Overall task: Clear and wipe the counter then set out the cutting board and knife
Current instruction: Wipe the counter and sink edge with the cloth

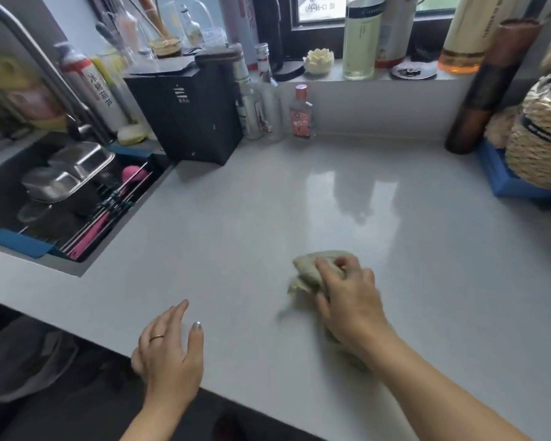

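A pale green cloth (309, 268) lies bunched on the light grey counter (252, 218), near its front middle. My right hand (350, 300) presses down on the cloth and grips it. My left hand (169, 348) rests flat on the counter's front edge, fingers apart, holding nothing; it wears a ring. No cutting board or knife is visible.
A black box-shaped appliance (188, 109) stands at the back left beside the sink (61, 198), which holds steel trays and utensils. Small bottles (301, 113) line the back wall. A woven-wrapped jar (541, 135) on a blue base and a dark tall cylinder (487, 90) stand at the right.
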`<action>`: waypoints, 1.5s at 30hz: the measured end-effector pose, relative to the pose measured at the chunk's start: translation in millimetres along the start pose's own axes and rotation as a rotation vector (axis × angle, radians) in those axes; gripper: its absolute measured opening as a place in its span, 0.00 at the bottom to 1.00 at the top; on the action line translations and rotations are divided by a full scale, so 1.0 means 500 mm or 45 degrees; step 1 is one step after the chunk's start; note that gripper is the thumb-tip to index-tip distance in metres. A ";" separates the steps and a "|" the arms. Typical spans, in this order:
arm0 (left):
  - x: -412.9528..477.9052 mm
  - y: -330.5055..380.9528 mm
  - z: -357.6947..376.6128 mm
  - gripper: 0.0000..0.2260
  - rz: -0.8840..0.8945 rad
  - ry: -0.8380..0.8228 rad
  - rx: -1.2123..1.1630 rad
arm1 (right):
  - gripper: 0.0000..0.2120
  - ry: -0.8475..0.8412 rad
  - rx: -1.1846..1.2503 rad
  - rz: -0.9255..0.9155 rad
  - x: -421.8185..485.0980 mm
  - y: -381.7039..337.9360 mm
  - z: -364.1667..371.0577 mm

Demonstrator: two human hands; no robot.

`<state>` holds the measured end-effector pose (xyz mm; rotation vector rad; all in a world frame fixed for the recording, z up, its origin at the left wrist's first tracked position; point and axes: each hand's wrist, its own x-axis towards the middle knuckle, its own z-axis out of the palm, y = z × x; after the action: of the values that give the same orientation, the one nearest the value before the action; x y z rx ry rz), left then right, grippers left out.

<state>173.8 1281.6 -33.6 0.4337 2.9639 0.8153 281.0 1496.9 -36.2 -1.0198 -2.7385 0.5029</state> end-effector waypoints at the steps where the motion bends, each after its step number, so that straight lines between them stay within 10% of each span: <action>1: 0.002 0.000 -0.001 0.26 -0.002 -0.005 -0.007 | 0.26 0.095 0.018 0.108 0.010 0.056 -0.024; 9: 0.053 -0.042 -0.008 0.26 0.005 -0.027 -0.081 | 0.20 0.310 -0.118 0.908 0.080 0.227 -0.078; 25: 0.276 -0.272 -0.132 0.26 0.147 -0.104 -0.043 | 0.27 -0.071 -0.067 0.031 0.041 -0.439 0.174; 29: 0.346 -0.321 -0.159 0.26 0.189 -0.115 -0.034 | 0.25 0.390 -0.024 0.479 -0.052 -0.341 0.110; 35: 0.398 -0.356 -0.166 0.25 0.286 -0.194 -0.041 | 0.28 0.260 -0.172 0.939 -0.075 -0.318 0.124; 45: 0.402 -0.367 -0.170 0.32 0.370 -0.200 -0.153 | 0.31 0.022 -0.313 0.055 0.025 -0.693 0.284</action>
<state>-75.8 1143.9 -45.8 0.8914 2.7269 0.9282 23.8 1224.3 -38.8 -1.1332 -2.8184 0.1632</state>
